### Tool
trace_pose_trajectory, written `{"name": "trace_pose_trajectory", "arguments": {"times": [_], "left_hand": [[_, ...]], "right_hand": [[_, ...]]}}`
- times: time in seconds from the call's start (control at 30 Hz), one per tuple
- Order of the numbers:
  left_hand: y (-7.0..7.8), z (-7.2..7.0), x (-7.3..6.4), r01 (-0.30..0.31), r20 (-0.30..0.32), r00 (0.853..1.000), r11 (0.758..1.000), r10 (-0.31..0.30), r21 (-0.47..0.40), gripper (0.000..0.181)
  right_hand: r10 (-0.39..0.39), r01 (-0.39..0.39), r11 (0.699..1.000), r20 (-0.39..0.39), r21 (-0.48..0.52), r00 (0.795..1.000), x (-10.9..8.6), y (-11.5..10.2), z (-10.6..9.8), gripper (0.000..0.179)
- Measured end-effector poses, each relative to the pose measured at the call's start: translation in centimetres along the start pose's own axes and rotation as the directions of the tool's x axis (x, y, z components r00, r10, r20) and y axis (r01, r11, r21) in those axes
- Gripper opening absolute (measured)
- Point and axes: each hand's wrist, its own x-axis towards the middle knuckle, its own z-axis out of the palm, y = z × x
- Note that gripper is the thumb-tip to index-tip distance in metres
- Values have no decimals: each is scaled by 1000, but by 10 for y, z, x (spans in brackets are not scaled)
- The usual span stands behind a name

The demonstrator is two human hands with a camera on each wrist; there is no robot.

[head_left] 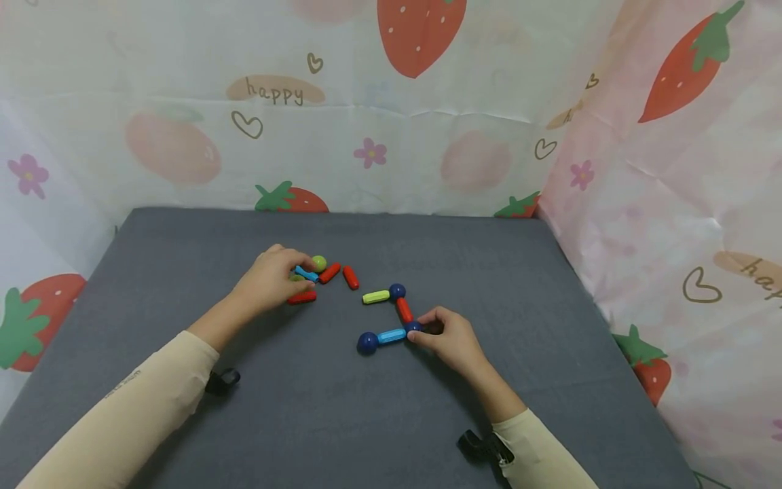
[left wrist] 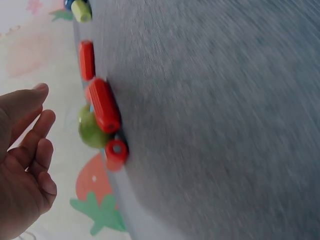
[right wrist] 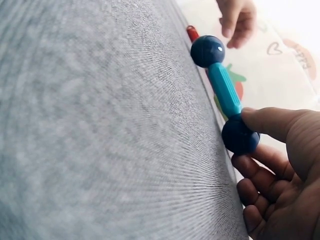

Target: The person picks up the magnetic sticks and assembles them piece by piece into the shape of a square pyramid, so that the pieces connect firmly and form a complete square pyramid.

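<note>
My right hand (head_left: 449, 339) pinches a dark blue ball (right wrist: 240, 135) between thumb and fingers. That ball joins a light blue stick (head_left: 392, 336), which ends in another dark blue ball (head_left: 367, 343), and a red stick (head_left: 404, 310). Beyond the red stick come a third dark blue ball (head_left: 397, 291) and a yellow-green stick (head_left: 375, 297). My left hand (head_left: 273, 275) is over a loose group at the left, fingers loosely bent; in the left wrist view nothing shows between them. Nearest it lie a blue piece (head_left: 307, 274), a green ball (left wrist: 91, 129) and a red stick (head_left: 302, 297).
Two more red sticks (head_left: 330, 273) lie between the loose group and the joined shape. A grey cloth (head_left: 305, 421) covers the table. Strawberry-printed curtains (head_left: 366, 122) stand along the back and sides. Black straps (head_left: 222, 382) hang by both sleeves.
</note>
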Motion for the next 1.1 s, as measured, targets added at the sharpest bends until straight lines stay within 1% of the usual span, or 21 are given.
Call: {"name": "trace_pose_trajectory", "arguments": {"times": [0.17,0.3,0.57,0.8,0.93,1.1], "left_hand": [[-13,-6,-5,48,-6,999,999,-48,-6,31],[-20,-9,-7,56,9,998,998,-57,10,33],[-32,-5,-6,88,46,995,996,-88,9,35],[-40,-1,-4,76,57,995,997,-76,10,35],[-41,1,-4,65,55,996,998,-66,15,34],[-41,1,-4,71,54,996,997,-71,13,33]], "right_hand": [[-4,4,1000,-5,-1,1000,0,0,0,28],[-4,4,1000,-8,0,1000,0,-1,0,28],[-3,3,1000,-7,-3,1000,-1,-1,0,29],[1,-1,1000,-1,-12,1000,-1,-2,-1,29],[-5,5,999,2,-51,1000,-3,-4,-1,30],[-11,13,996,21,-88,1000,-7,-9,1,30]]}}
